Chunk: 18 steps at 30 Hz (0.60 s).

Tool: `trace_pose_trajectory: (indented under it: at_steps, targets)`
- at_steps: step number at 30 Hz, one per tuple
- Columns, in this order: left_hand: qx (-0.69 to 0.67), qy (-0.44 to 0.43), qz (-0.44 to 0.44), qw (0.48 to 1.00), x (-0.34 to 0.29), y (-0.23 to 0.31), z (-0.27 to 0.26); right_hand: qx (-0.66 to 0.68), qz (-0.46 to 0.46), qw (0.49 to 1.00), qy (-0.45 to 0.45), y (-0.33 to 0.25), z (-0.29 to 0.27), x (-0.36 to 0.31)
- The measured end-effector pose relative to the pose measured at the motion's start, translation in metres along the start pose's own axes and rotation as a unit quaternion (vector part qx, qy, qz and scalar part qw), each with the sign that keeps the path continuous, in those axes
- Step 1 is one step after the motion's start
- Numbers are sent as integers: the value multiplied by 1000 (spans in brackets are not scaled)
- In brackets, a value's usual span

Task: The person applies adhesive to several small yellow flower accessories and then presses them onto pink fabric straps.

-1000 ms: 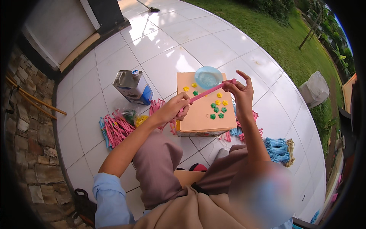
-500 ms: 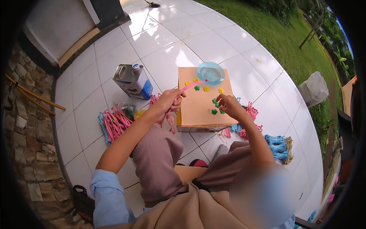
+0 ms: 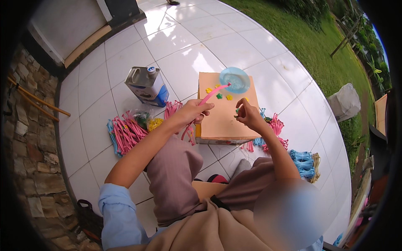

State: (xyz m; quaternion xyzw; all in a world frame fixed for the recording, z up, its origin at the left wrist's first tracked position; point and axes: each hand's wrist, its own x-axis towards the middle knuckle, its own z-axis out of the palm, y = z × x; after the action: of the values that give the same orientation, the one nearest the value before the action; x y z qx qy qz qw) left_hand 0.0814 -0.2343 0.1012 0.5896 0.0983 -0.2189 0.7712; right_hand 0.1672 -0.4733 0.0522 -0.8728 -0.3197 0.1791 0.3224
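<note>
My left hand [image 3: 195,113] grips a pink strap [image 3: 210,95] whose free end points over the blue bowl [image 3: 235,80] and has a small dark pink tip. The bowl stands at the far right of a cardboard-topped box [image 3: 228,121] and appears to hold clear liquid. Over the box's right side, my right hand [image 3: 250,116] is closed, with a green flower-shaped piece [image 3: 238,111] at its fingertips. A green flower piece [image 3: 219,96] and several yellow flower pieces [image 3: 229,98] lie on the cardboard in front of the bowl.
Left of the box are a metal can [image 3: 147,87], bundled pink straps [image 3: 128,130] and a bag of yellow pieces [image 3: 155,124]. More pink straps [image 3: 276,125] and blue bundles [image 3: 302,163] lie to the right. A white sack [image 3: 344,101] sits by the grass.
The green pieces near my right hand have left the cardboard; one shows at its fingertips. That hand has risen slightly. The strap's tip has shifted slightly up over the bowl.
</note>
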Motion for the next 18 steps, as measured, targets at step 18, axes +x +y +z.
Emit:
trace_pose_trajectory:
  at_steps: [18]
  targets:
    - [42, -7, 34, 998, 7, 2, 14, -82, -342, 918, 185, -85, -9, -21]
